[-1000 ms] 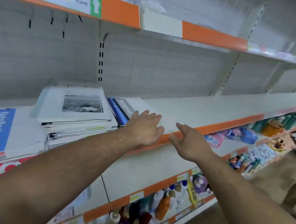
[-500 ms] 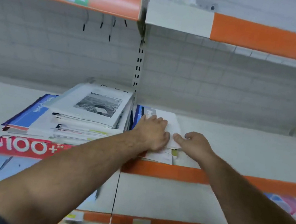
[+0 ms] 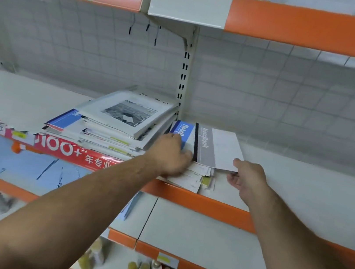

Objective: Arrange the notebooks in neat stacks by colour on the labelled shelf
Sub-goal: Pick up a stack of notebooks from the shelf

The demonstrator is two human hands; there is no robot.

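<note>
On the white metal shelf with an orange front edge [image 3: 302, 189], a low stack of thin paper notebooks lies just right of a taller pile topped by a photo-cover book [image 3: 126, 113]. The right hand [image 3: 247, 179] has its grip pinching the near corner of the top grey-and-white notebook [image 3: 216, 148]. The left hand [image 3: 173, 154] rests on the blue-banded notebook [image 3: 183, 128]. Blur hides whether its grip is flat or curled.
</note>
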